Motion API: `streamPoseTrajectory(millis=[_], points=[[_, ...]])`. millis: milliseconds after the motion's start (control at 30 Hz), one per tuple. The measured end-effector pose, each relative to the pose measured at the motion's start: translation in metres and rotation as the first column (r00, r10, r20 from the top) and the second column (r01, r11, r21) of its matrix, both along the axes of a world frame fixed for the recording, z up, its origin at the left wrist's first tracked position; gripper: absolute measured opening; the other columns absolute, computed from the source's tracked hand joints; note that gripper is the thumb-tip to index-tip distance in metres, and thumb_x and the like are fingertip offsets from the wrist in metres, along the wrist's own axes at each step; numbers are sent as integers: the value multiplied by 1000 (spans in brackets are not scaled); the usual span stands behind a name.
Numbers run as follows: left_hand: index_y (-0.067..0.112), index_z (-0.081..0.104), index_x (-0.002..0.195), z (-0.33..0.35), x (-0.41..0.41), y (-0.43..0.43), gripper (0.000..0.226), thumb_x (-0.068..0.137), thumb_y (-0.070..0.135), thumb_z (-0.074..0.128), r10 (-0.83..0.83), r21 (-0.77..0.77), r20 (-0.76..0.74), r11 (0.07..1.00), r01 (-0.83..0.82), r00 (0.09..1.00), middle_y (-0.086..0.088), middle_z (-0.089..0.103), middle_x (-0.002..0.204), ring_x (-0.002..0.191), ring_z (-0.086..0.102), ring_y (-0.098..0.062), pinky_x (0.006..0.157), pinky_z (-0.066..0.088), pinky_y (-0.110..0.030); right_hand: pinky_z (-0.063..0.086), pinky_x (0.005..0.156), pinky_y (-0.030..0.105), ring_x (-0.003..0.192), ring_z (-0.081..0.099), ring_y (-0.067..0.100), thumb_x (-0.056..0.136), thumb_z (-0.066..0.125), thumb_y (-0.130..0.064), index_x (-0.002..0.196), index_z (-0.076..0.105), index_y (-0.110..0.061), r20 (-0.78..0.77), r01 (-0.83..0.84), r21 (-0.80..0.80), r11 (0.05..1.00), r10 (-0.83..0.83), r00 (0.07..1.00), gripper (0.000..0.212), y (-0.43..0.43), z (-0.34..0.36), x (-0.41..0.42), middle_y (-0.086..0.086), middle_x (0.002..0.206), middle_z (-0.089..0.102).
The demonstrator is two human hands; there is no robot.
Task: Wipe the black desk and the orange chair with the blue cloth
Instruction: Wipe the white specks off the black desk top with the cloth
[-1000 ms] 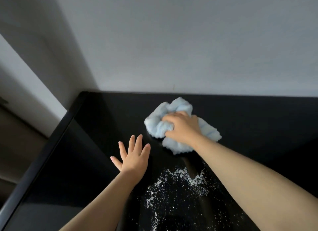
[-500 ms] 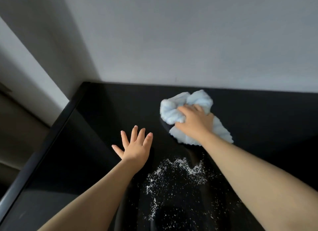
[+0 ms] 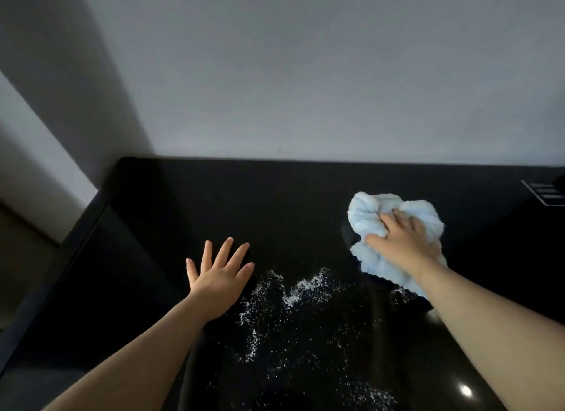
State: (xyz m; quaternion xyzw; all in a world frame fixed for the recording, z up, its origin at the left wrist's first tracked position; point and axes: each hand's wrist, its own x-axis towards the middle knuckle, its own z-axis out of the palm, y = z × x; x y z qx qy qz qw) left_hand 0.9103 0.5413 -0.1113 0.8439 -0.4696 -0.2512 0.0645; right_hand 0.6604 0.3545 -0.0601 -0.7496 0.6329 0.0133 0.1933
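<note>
The glossy black desk fills the lower half of the view, up against a grey wall. My right hand presses down on the crumpled light blue cloth at the right of the desk, fingers gripping its folds. My left hand lies flat on the desk left of centre, fingers spread, holding nothing. White powder is scattered over the desk between my two forearms. The orange chair is out of view.
The desk's left edge runs diagonally beside a wall corner and brown floor. A small dark panel with grey slots is set in the desk at the far right. A bright light reflection shows near the bottom right.
My right hand has slid the blue cloth to the right across the desk's back part. The left hand stays flat in place. The view has shifted right.
</note>
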Motion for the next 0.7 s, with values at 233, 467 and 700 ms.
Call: streamPoseTrajectory(millis=[233,467,700], points=[[42,-7,146,-1,-3,10,58,96,54,20,-55,11,34,998,55,998,13,-16,156,140,-28,-18,110,-18,-49,43,79,35,110,48,10,77,50,-34,95,51,-36,74,-270,-283,920,302,950,18,88,-26,33,-22,104,55],[38,-5,148,-1,-8,18,59,96,54,18,-79,17,60,997,78,995,11,-15,157,141,-25,-19,112,-15,-49,41,58,26,69,55,3,76,45,-33,75,51,-38,409,46,-296,954,83,909,8,78,7,-15,-18,70,57],[31,-2,150,-2,-35,21,63,95,54,18,-19,16,92,1000,18,996,7,-15,157,142,-24,-22,113,-11,-51,42,90,44,114,46,19,76,51,-44,102,50,-36,-46,22,-261,965,-35,998,28,99,-27,-43,-9,114,55]])
